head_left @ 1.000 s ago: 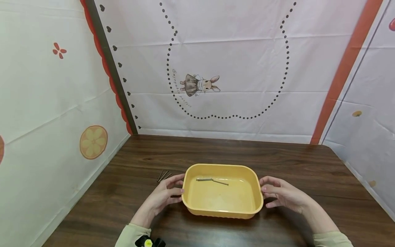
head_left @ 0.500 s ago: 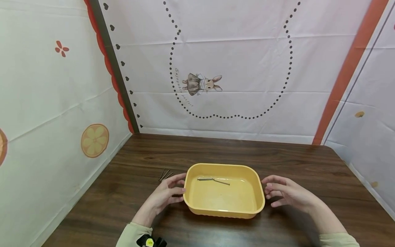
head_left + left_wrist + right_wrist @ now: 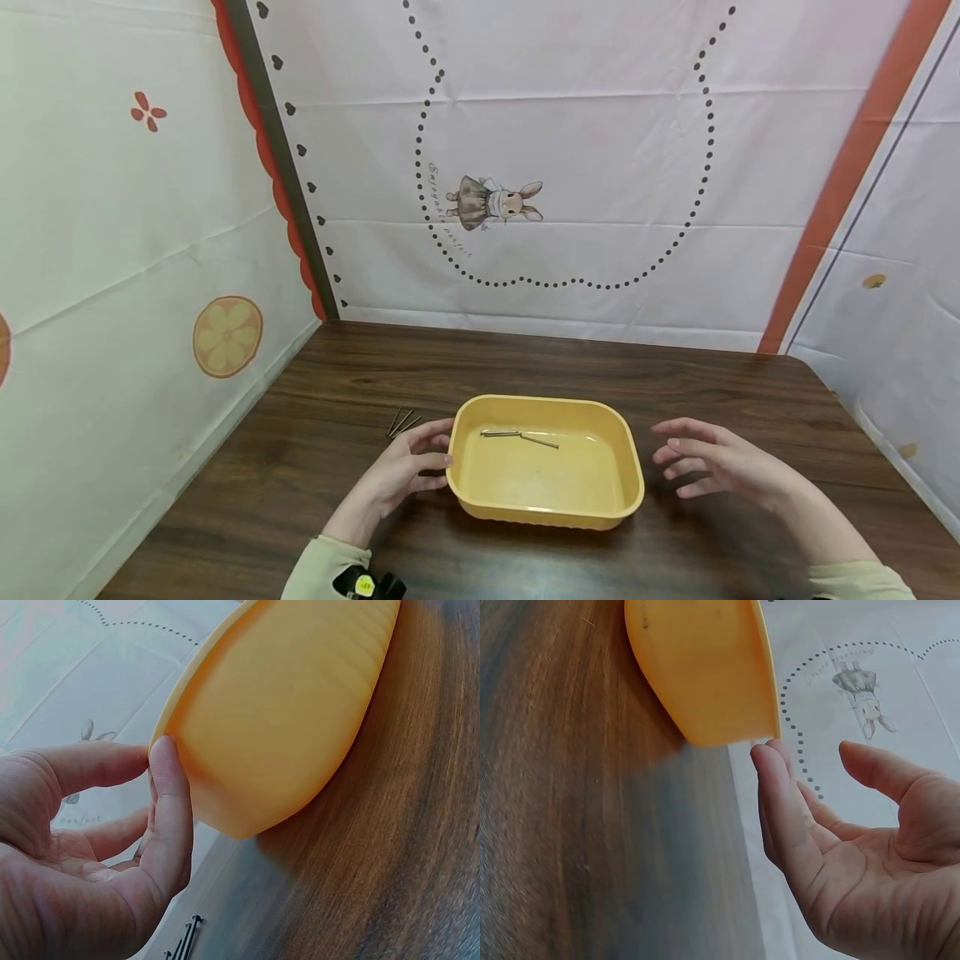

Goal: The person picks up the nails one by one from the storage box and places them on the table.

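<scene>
A yellow plastic tray (image 3: 543,492) stands on the dark wooden table in the head view. Several thin metal nails (image 3: 519,436) lie inside it, near its far side. My left hand (image 3: 397,475) holds the tray's left rim, thumb and finger meeting at the edge in the left wrist view. To the right of the tray, my right hand (image 3: 723,462) is apart from it, its fingers loosely bent with nothing in them. A few more nails (image 3: 401,422) lie on the table just beyond my left hand; their heads show in the left wrist view.
The wooden table (image 3: 525,354) ends at a white printed cloth (image 3: 600,192) hanging behind. Similar cloth (image 3: 112,350) flanks the left side and the right side. A black device with a yellow mark (image 3: 365,585) is strapped on the left wrist.
My right hand has come off the tray's right side and moved away to the right. My left hand stays at the left rim. Tray and nails look unmoved on the table.
</scene>
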`<state>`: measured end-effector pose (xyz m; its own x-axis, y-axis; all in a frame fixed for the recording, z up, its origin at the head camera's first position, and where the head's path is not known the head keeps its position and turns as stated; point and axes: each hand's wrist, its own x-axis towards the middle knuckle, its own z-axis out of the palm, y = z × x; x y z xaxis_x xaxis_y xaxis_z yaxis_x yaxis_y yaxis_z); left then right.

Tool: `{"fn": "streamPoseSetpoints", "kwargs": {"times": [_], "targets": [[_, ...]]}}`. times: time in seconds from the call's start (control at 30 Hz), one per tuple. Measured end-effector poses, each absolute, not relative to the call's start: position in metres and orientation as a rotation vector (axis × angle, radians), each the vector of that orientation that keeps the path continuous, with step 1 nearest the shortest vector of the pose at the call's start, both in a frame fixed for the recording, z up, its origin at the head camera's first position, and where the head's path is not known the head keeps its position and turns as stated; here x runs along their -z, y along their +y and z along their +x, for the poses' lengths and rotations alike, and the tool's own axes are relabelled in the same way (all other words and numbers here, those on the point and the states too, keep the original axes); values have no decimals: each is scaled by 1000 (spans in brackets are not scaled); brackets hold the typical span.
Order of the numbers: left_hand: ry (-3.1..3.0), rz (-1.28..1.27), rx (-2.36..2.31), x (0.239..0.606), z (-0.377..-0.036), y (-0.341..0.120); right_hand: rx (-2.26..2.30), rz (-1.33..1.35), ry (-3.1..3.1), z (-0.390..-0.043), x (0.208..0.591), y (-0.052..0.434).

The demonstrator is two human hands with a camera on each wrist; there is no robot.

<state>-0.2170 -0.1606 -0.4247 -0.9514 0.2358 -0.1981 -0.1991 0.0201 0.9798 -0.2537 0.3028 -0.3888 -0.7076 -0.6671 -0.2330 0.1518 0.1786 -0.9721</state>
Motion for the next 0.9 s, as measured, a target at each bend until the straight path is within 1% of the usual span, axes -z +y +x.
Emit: {"fn": "streamPoseSetpoints", "kwargs": {"times": [0.3, 0.57, 0.9], "targets": [[1988, 59, -2016, 425, -217, -160, 1576, -530, 1836, -256, 377, 311], [1989, 69, -2014, 422, -216, -161, 1536, -498, 1959, -260, 364, 313], [1989, 72, -2016, 426, -216, -160, 1435, -468, 2318, -257, 344, 288]]}}
